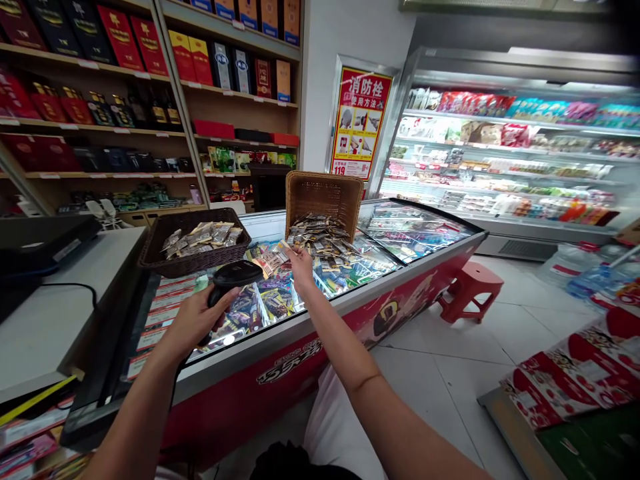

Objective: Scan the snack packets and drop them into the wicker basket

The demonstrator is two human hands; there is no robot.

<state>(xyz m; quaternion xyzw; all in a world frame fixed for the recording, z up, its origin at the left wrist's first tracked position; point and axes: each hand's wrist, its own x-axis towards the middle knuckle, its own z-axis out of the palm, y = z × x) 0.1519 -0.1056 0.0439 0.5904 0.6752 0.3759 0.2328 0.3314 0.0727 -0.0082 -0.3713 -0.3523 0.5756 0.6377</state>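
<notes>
One glossy, reddish-and-pale packet [273, 260] pinched in fingers of right hand [301, 268]; left hand [196, 317] clenched round black scanner [237, 272].

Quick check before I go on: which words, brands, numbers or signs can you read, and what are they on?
"消防栓": red and yellow poster on the wall
"使用方法": same poster, below that
"119": same poster, near the bottom
"巧乐兹", as the stylised logo appears to read: freezer's red front
Too small or blurred: print on the packet in the right hand, shelf boxes, red-and-white cartons.
</notes>
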